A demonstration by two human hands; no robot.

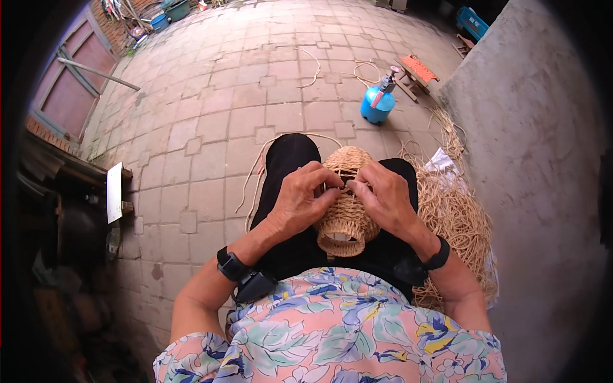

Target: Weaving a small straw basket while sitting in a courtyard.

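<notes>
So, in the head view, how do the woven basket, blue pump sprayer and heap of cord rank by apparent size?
Largest to smallest:
1. Heap of cord
2. Woven basket, partly covered by hands
3. Blue pump sprayer, though it stands farther away

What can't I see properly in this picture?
All in the head view:
What the fingertips of the left hand and right hand touch: tiny, partly hidden by fingers.
The woven basket's underside: turned away.
How far the white cloth reaches: covered by the cord pile.
The left-side clutter: too dark.
</notes>
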